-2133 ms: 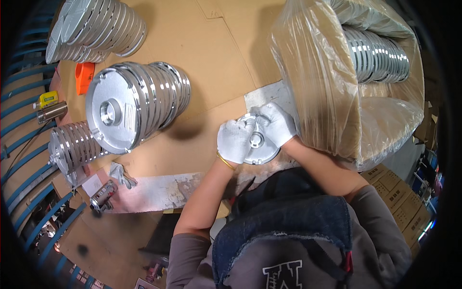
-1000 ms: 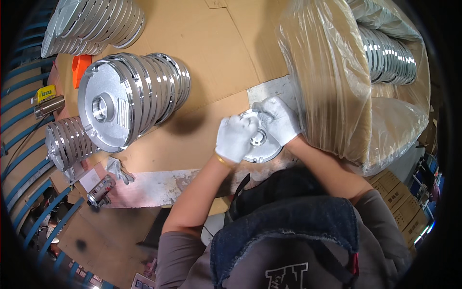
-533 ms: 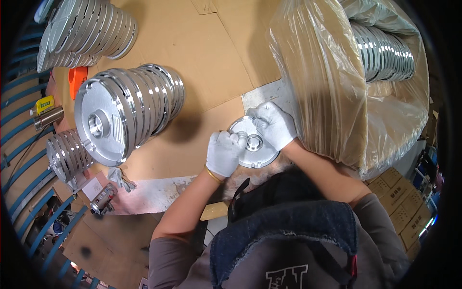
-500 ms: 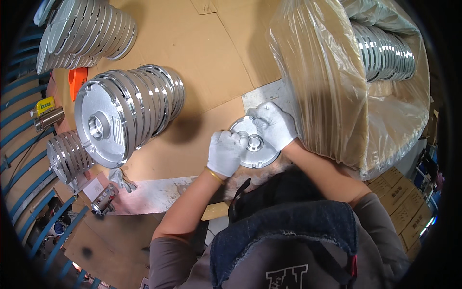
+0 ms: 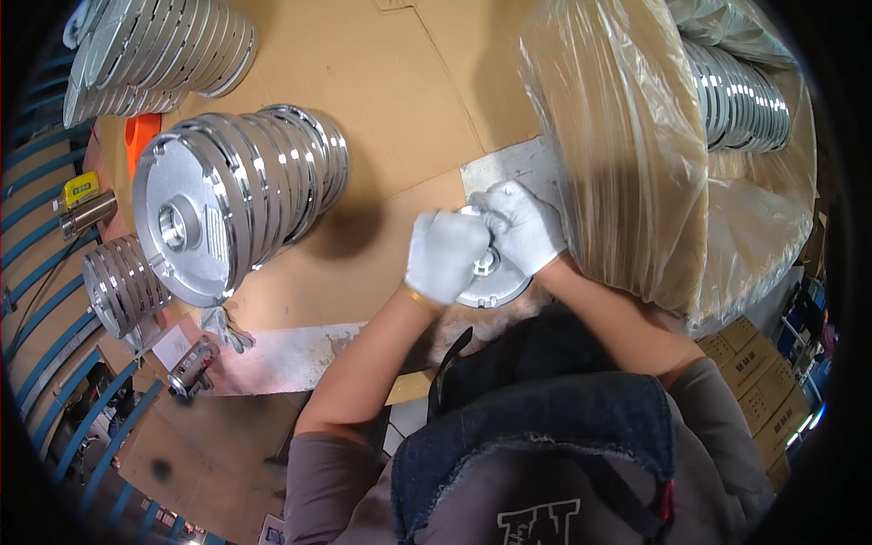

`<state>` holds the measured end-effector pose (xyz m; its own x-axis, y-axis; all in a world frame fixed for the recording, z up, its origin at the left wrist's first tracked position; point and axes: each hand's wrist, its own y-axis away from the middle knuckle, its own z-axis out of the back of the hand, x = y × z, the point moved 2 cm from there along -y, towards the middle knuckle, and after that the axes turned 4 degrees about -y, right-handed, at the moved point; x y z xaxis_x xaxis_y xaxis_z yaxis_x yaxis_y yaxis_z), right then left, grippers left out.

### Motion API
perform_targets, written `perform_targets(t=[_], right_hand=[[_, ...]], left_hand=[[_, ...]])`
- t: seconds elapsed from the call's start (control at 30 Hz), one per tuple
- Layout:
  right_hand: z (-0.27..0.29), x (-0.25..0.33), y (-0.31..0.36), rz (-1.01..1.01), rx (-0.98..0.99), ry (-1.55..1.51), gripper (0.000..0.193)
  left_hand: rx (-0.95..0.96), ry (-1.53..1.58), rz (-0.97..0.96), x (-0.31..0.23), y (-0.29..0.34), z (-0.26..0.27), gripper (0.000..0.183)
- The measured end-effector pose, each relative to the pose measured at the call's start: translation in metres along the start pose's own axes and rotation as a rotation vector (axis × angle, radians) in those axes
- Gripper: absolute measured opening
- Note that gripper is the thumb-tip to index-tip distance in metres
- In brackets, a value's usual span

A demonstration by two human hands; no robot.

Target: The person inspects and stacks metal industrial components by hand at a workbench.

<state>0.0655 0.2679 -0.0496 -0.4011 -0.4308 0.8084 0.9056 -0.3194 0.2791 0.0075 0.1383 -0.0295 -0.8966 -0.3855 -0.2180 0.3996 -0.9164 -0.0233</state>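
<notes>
A round silver metal disc (image 5: 500, 291) with a raised hub lies flat in front of me, close to the table's near edge. Both hands wear white gloves and cover much of its far side. My left hand (image 5: 447, 254) is closed over the disc's left part, beside the hub, and slightly blurred. Curled above the far right part is my right hand (image 5: 527, 227), its fingers bent close to those of the left. What either hand pinches is hidden under the fingers.
To the left lies a large stack of metal discs (image 5: 186, 227), with more stacked discs (image 5: 173, 54) behind. A plastic-lined carton (image 5: 627, 182) holding discs (image 5: 740, 100) stands close on the right. A spare glove (image 5: 225, 329) and a metal can (image 5: 193, 366) lie near the left front edge.
My left hand has moved up and right across the disc, closer to my right hand, now covering the disc's left edge. The right hand has stayed nearly in place.
</notes>
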Motion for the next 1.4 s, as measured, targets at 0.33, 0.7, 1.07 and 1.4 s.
perform_targets(t=[0.33, 0.7, 1.07, 1.4], right_hand=[[0.003, 0.005, 0.001, 0.018, -0.015, -0.045, 0.020], [0.002, 0.008, 0.001, -0.038, 0.024, -0.112, 0.013], [0.005, 0.002, 0.003, 0.130, -0.015, 0.057, 0.019], [-0.004, -0.023, -0.005, 0.010, -0.028, -0.279, 0.020]], left_hand=[[0.006, 0.045, 0.012, 0.000, 0.004, 0.005, 0.018], [0.029, -0.024, 0.121, -0.007, 0.014, 0.002, 0.015], [-0.014, -0.010, 0.093, -0.009, 0.022, 0.001, 0.013], [-0.482, 0.340, 0.688, 0.034, 0.070, 0.015, 0.018]])
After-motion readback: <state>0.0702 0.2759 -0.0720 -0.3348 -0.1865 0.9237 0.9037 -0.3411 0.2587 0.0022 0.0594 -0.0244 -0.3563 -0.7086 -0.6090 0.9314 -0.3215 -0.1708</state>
